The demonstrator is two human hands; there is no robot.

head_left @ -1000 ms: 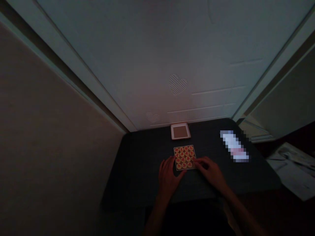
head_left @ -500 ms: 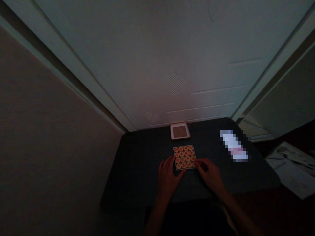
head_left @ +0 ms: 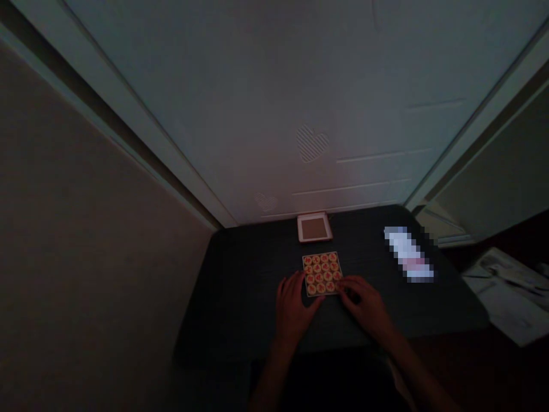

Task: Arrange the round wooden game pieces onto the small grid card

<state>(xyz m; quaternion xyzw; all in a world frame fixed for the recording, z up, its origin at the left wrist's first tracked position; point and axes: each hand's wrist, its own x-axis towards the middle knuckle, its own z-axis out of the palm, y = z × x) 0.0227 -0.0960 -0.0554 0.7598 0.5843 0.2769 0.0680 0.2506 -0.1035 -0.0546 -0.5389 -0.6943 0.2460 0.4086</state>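
A shallow square box point(head_left: 304, 266) lies on the dark table, filled with rows of round Chinese chess pieces point(head_left: 318, 278) marked in red. My left hand point(head_left: 293, 306) holds the box by its left side and front edge, fingers along the side and thumb at the front. At the front right corner, my right hand point(head_left: 364, 303) has its thumb and fingertips closed on the corner chess piece, which they partly cover. Dim light hides whether that piece is lifted or seated in the box.
Behind the box, near the wall, sits a pinkish-white square tray point(head_left: 329, 236) with a brown inside. A bright, pixelated oblong point(head_left: 408, 255) lies at the right of the dark table point(head_left: 240, 286). Papers or flat items point(head_left: 514, 309) are beyond the table's right edge.
My right thumb and fingers have shifted very slightly at the corner piece. My left hand keeps its place on the box. The camera view has moved a little.
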